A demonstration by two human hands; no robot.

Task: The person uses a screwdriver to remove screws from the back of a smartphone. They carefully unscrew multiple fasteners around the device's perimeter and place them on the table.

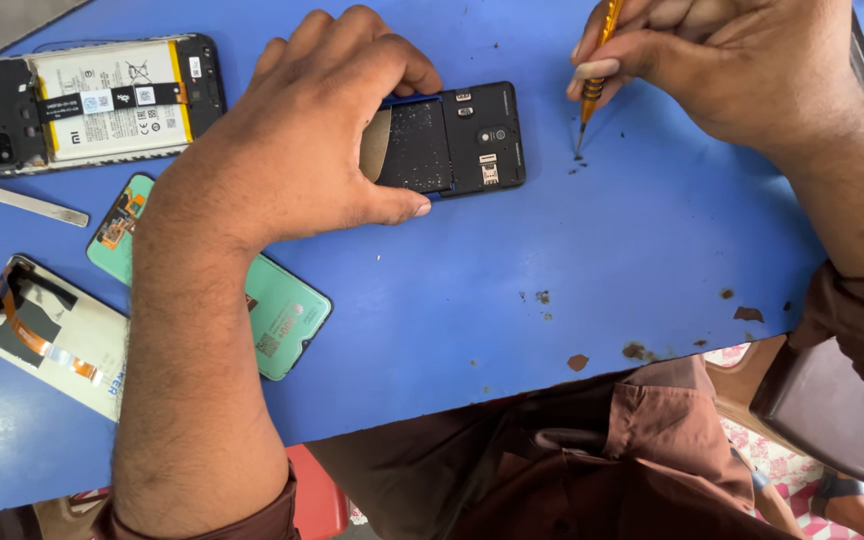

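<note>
- Phone frame (452,140): dark, lies flat on the blue tabletop (552,260), left hand (302,140) grip pinching its edges.
- Right hand (722,60): grip pinching an orange screwdriver (594,70), tip on tabletop.

Matt black plastic phone frame (462,140), chipped glossy blue table (512,260), thin bare-metal pry tool (17,199).

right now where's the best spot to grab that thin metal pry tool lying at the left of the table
Probably its free right end. The metal pry tool lies flat on the blue table, slanting down to the right, with its left end out of view. Come from above and pinch its long edges near the rounded tip; being thin and flat, it may first need tipping up by an edge.
</note>
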